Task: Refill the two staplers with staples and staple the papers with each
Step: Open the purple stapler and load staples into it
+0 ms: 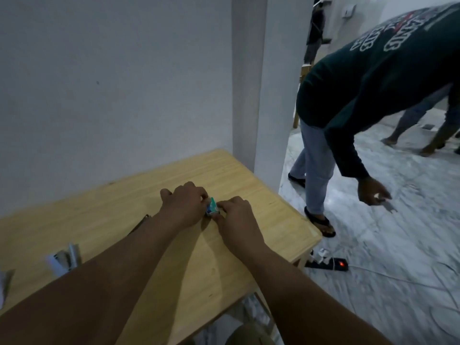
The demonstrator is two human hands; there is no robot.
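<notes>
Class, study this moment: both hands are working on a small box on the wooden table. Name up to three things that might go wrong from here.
1. Both hands, left and right, pinch the small staple box; if it opens suddenly, its contents may scatter.
2. A stapler lies close beside the left forearm; the arm might knock it.
3. A bystander bends down right beside the table and could bump it.
</notes>
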